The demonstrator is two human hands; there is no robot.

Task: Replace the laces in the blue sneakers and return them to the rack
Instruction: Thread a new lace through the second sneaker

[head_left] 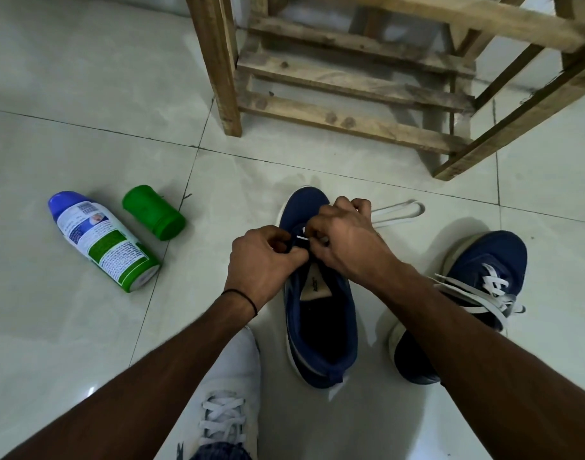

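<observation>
On the floor before the rack (351, 78), the left grip (264, 257) pinched the blue sneaker (321, 327) by its eyelet edge while the right grip (344, 240) pinched the white lace (397, 212). Lacing looked barely started; the next move likely called for drawing the lace through and crossing upward.

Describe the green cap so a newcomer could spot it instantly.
From the wooden rack, look down-left across the floor to the spray can lying on its side. The green cap lies just right of it: short, solid green, with no label.
</observation>
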